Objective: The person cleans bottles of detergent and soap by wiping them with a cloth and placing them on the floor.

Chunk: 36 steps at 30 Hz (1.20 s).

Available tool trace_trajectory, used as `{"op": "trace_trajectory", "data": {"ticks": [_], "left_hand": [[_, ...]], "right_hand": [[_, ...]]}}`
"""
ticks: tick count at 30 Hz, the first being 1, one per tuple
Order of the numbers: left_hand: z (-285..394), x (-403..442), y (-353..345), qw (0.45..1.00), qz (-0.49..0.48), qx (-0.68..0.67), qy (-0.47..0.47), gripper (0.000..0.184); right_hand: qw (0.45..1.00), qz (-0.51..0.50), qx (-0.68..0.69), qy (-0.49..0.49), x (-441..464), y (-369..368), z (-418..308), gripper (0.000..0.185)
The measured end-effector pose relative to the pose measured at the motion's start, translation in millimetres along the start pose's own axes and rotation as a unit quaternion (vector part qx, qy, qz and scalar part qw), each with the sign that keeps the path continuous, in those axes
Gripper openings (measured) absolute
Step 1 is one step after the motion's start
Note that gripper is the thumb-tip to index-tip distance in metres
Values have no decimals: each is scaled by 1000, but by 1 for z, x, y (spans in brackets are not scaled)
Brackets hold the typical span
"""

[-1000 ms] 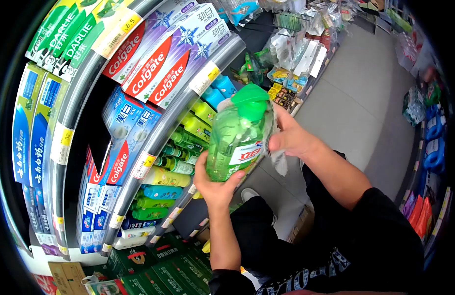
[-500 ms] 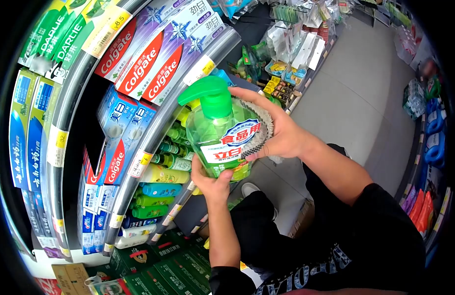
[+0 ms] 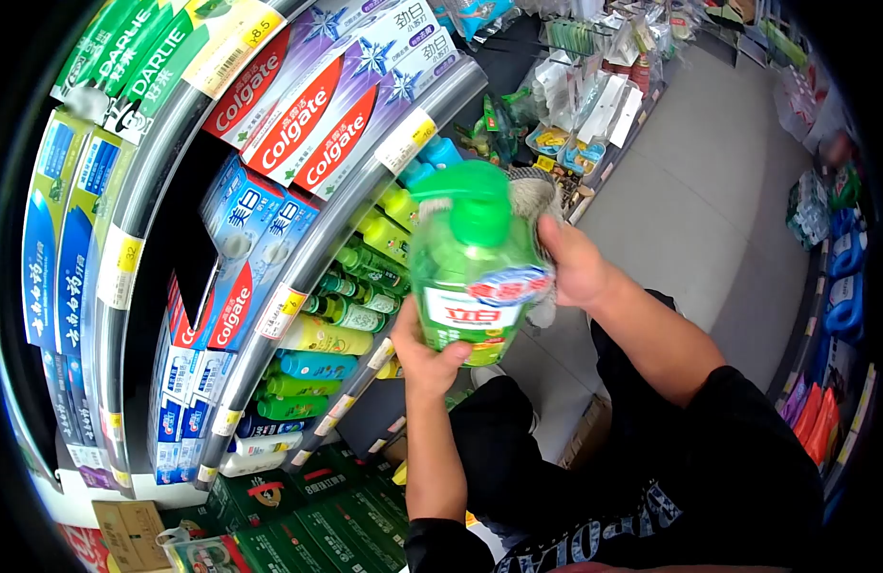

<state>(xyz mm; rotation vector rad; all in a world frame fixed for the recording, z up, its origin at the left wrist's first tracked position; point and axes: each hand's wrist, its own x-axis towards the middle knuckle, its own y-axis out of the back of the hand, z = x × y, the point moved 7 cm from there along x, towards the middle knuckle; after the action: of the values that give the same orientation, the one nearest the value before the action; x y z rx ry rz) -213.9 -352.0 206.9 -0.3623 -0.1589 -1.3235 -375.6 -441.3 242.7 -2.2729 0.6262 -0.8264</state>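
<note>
A green pump bottle of dish soap (image 3: 446, 277) with a white and red label stands nearly upright in front of me, slightly blurred. My left hand (image 3: 427, 358) is wrapped around its lower left side, thumb across the front. At the bottle's right side, my right hand (image 3: 580, 267) grips a grey-beige cloth (image 3: 535, 199), which lies against the back and right of the bottle. Part of the cloth is hidden behind the bottle and its green pump head (image 3: 475, 196).
Left of me, curved shelves hold toothpaste boxes (image 3: 298, 124) and, lower down, shampoo-like bottles (image 3: 331, 336). Green cartons (image 3: 317, 525) are stacked on the floor below. An aisle floor (image 3: 690, 162) runs up the right, with blue jugs (image 3: 845, 296) along its far side.
The bottle has shifted right and slightly down in view. My right hand with the cloth has moved right, away from the bottle's front label toward its side and back.
</note>
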Motion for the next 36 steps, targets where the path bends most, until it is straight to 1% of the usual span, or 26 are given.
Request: {"op": "trace_trajectory", "data": {"ticks": [1,2,6,9,15,16,20,22,25,26,29,30,33,36], "left_hand": [[2,1,-4,1000,-16,9,3,97],[4,1,-8,999,-32,18,6,97],[5,-4,-18,995,-82,40,26,98],[1,-4,-18,992,-102,49,48,97],[-6,-7,-16,986,-143,61,65,92],[-7,-9,-16,983,-157,62,76,89],[-9,-13,-20,975,-182,17,123,89],[-4,-11,-22,975,-188,12,122,90],[-2,-10,-22,977,-180,20,111,90],[-3,-10,-19,980,-170,28,102,89],[-1,-7,-15,986,-133,70,75,88],[-2,-5,-11,987,-118,95,57,87],[-4,0,1,986,-68,153,13,85],[-5,1,9,982,-24,187,-6,83]], "right_hand": [[1000,-7,-21,-9,-3,3,0,86],[1000,14,-5,-27,-8,8,0,95],[999,-30,17,-27,-6,-9,-14,106],[997,-67,28,-2,-2,-21,-21,101],[986,-164,-23,-16,1,-13,-14,90],[986,-163,-42,-10,1,-12,-16,87],[983,-160,-93,4,1,-15,-21,72],[984,-146,-104,17,2,-19,-23,62],[980,-137,-145,20,2,-19,-25,62],[975,-146,-162,35,1,-22,-33,56],[986,-6,-164,2,-1,-9,-30,73],[982,10,-187,32,0,-7,-34,74],[980,73,-169,80,1,-4,-36,45],[980,87,-143,103,4,-5,-36,53]]}}
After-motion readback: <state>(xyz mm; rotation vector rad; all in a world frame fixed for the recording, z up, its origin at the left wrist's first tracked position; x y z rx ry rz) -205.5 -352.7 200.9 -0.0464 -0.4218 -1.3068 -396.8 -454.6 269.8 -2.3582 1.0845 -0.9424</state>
